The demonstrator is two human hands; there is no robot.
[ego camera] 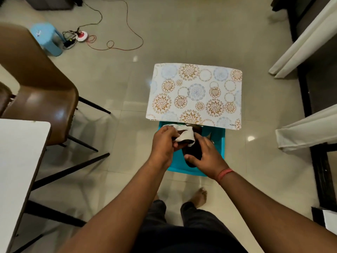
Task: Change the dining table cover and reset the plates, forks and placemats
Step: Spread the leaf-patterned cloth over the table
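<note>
**Cloth bundle lifted off a crowded stool**

Cloth [185, 137], black and white and folded small, sits between both hands above a turquoise stool [218, 148]. The left hand [163, 143] pinches its white edge with curled fingers; the right hand [204, 154] curls round the dark lower part, thumb underneath.

Just beyond the fingertips, a stack of floral placemats [195, 94] lies on the same stool and overhangs its far edge. Something pale, perhaps a plate rim, peeks from under the mats, too hidden to tell. Pulling the cloth toward the person could drag or tip the overhanging mats onto the tiled floor [182, 37], along with whatever lies beneath. The bundle could also unfold and trail if only its edge is held.

Well left of the hands stands the bare table [16, 152].

On the top mat's near right corner, small lettering appears to read "KUBER".
</note>
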